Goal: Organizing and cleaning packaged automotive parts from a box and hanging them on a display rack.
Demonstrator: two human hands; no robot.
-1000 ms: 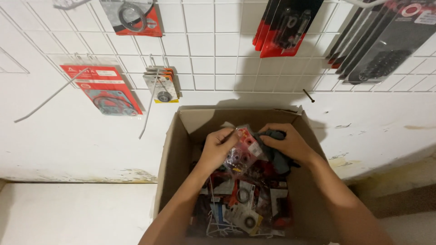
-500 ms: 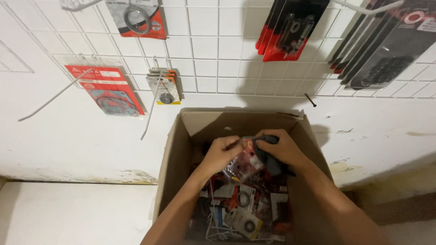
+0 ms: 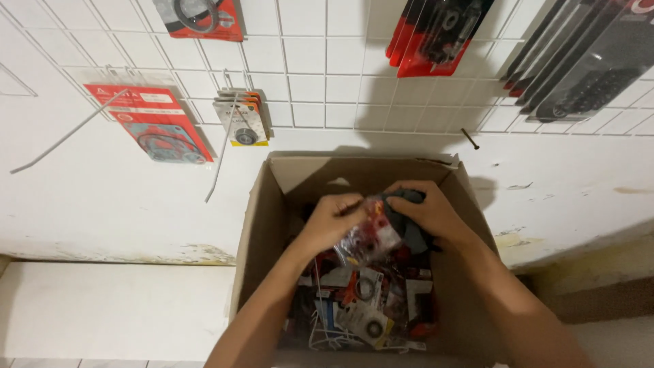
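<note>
An open cardboard box (image 3: 262,218) stands against a white wall and holds several small packaged parts (image 3: 368,307) in red, white and black. Both of my hands reach into it near the far side. My left hand (image 3: 335,217) grips a clear plastic packet with red contents (image 3: 371,235) from the left. My right hand (image 3: 426,211) closes over a dark grey item (image 3: 412,228) that lies against the same packet on its right. The hands nearly touch above the packet.
A white wire grid (image 3: 320,75) on the wall carries hanging packs: a red pack with a ring (image 3: 157,129), a small grey-and-yellow pack (image 3: 242,119), red-and-black packs (image 3: 436,34) and long dark packs (image 3: 586,61). Bare metal hooks (image 3: 221,160) stick out at left.
Both hands have stayed together over the packet and shifted slightly inside the box. The camera view has tilted a little.
</note>
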